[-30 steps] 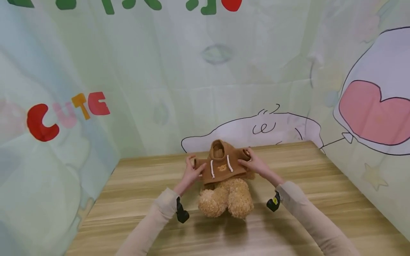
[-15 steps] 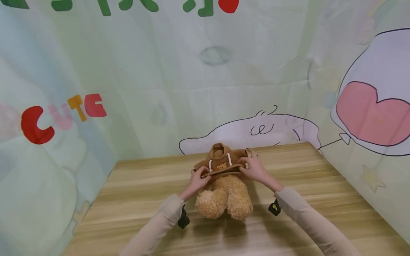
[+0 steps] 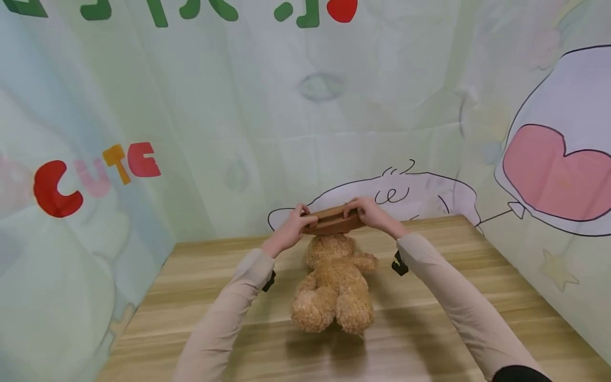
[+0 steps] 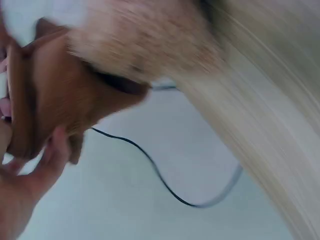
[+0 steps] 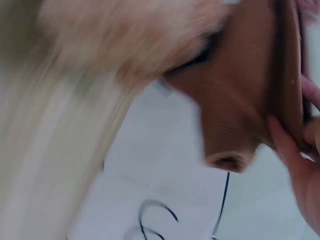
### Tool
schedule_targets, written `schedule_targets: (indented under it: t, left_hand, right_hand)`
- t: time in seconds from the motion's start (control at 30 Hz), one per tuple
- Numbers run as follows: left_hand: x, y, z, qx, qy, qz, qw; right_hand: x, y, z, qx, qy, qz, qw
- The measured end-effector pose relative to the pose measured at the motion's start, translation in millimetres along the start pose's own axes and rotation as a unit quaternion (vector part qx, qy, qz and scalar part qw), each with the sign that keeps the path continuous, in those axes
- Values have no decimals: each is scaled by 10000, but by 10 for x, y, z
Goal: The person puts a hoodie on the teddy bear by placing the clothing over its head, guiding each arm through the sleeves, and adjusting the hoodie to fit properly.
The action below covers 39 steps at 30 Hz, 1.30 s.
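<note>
A fluffy light-brown teddy bear (image 3: 336, 278) lies on its back on the table, legs toward me, torso and one arm uncovered. Above its head, a small brown hoodie (image 3: 334, 225) is bunched up between both hands. My left hand (image 3: 292, 229) pinches the hem at the left; my right hand (image 3: 374, 213) pinches it at the right. In the left wrist view, the thumb presses the folded hoodie (image 4: 65, 95) beside blurred fur (image 4: 150, 42). A short sleeve (image 5: 227, 150) hangs down in the right wrist view. The upper part of the bear's head is hidden by the hoodie.
The wood-grain table (image 3: 215, 297) ends just behind the hoodie. A printed backdrop curtain (image 3: 229, 132) with cartoon drawings closes off the back and both sides. A dark round object (image 3: 520, 374) shows at the bottom right edge.
Both hands went from the sleeves to the hem, then raised the hoodie up and away over the bear's head. The bear's torso and right-side arm, covered before, now show.
</note>
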State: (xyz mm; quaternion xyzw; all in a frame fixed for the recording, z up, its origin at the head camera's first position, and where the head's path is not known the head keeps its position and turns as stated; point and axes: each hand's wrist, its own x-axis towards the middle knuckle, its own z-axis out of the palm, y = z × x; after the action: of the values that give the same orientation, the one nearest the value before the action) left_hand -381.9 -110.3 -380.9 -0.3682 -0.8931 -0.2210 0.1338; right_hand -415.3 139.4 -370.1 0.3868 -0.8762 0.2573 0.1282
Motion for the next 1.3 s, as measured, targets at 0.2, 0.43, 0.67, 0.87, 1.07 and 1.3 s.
schedule_targets:
  t: [0.2, 0.43, 0.67, 0.87, 1.07, 1.3]
  left_hand:
    - [-128, -305, 440, 1837, 729, -707, 9777]
    - [-285, -1467, 1911, -1575, -610, -1657, 9716]
    - [-286, -1206, 1790, -3771, -327, -3154, 8702]
    - [-175, -1212, 1741, -4016, 487, -3443, 8472]
    - [-79, -1437, 1868, -4824, 1002, -2649, 8289]
    - [-178, -1655, 2175, -3454, 2097, -1768, 8975]
  right_hand:
    - [1, 107, 269, -3881, -36, -989, 9163]
    - [-314, 248, 672, -2533, -1140, -232, 9604]
    - [-462, 105, 748, 1367, -1241, 1916, 9640]
    - [-416, 503, 938, 2494, 186, 1208, 9607]
    - [-321, 899, 1065, 2829, 326, 2287, 9309]
    - [-472, 31, 540, 3255, 201, 2199, 9194]
